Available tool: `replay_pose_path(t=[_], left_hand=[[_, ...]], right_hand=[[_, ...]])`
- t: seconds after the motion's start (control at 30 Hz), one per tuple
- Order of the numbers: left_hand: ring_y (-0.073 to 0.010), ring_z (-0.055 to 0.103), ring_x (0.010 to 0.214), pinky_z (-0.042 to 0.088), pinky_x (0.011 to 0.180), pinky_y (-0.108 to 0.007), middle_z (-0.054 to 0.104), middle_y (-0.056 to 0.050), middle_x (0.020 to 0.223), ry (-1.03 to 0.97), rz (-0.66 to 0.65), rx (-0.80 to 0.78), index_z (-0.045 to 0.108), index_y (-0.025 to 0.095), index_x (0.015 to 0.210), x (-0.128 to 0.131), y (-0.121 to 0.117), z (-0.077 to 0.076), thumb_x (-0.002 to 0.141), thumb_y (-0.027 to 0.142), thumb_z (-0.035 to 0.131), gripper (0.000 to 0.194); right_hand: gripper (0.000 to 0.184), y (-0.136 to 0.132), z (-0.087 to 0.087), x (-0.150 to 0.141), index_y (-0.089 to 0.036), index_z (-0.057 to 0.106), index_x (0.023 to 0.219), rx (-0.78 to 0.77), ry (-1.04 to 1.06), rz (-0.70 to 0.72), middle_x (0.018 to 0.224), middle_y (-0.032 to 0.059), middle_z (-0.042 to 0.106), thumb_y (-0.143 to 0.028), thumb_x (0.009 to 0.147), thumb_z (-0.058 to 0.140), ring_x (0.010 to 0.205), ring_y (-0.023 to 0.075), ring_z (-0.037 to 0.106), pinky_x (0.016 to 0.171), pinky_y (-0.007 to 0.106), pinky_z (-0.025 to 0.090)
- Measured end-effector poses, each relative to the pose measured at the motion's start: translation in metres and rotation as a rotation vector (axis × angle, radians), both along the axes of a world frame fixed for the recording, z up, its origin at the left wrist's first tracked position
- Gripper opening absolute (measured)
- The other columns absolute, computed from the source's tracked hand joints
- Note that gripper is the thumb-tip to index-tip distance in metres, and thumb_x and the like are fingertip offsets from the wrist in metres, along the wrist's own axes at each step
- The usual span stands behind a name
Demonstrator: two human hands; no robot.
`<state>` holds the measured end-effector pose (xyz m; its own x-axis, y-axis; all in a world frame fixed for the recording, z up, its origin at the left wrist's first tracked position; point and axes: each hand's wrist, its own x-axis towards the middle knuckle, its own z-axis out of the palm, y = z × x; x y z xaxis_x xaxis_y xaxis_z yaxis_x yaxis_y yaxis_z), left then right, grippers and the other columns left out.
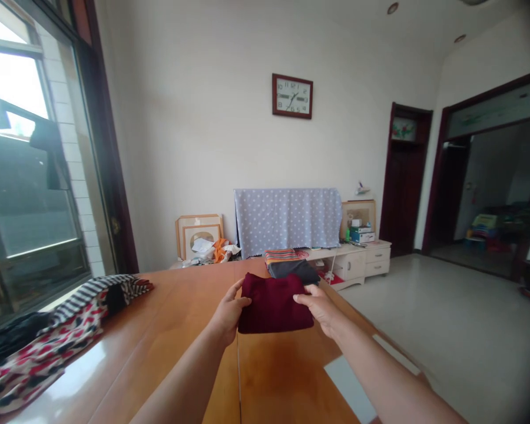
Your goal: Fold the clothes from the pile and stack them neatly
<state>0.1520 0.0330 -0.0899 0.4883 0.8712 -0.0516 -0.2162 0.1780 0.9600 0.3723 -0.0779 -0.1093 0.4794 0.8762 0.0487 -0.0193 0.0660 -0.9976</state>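
Note:
A folded maroon garment (pixel 274 306) is held up above the wooden table, with both hands at its sides. My left hand (pixel 230 311) grips its left edge, thumb on the near face and fingers behind. On the opposite edge, my right hand (pixel 318 307) is closed in the same way, its thumb pressed on the cloth. Just beyond the garment lies a folded dark grey cloth (pixel 295 270), and behind that sits a striped orange folded cloth (pixel 282 255). What kind of garment the maroon one is cannot be made out.
Loose clothes, one black-and-white striped (pixel 92 294) and one red-patterned (pixel 48 353), lie on the table (pixel 172 335) at left. A white cabinet (pixel 355 265) and a polka-dot cover (pixel 287 218) stand beyond it. Open floor (pixel 446 318) lies to the right.

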Motion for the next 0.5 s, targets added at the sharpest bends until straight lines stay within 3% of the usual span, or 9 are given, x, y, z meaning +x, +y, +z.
replay_pose_path(t=[0.27,0.5], left_hand=[[-0.0115,0.063,0.063,0.045,0.057,-0.020,0.071,-0.003,0.097,0.106,0.038,0.108,0.022,0.032,0.154,0.094,0.057,0.017,0.071,0.024,0.076,0.099],[-0.0110,0.060,0.062,0.041,0.055,-0.020,0.069,-0.003,0.095,0.132,0.068,0.137,0.023,0.031,0.153,0.154,0.095,0.018,0.072,0.025,0.073,0.095]], right_hand=[[0.041,0.060,0.022,0.092,-0.019,0.064,0.103,0.027,-0.088,-0.166,0.092,0.0051,0.075,-0.034,0.066,0.075,0.083,0.0208,0.069,0.070,0.029,0.050],[0.043,0.111,0.024,0.150,-0.017,0.064,0.105,0.038,-0.194,-0.253,0.091,0.0052,0.074,-0.037,0.068,0.072,0.080,0.0198,0.068,0.067,0.028,0.050]])
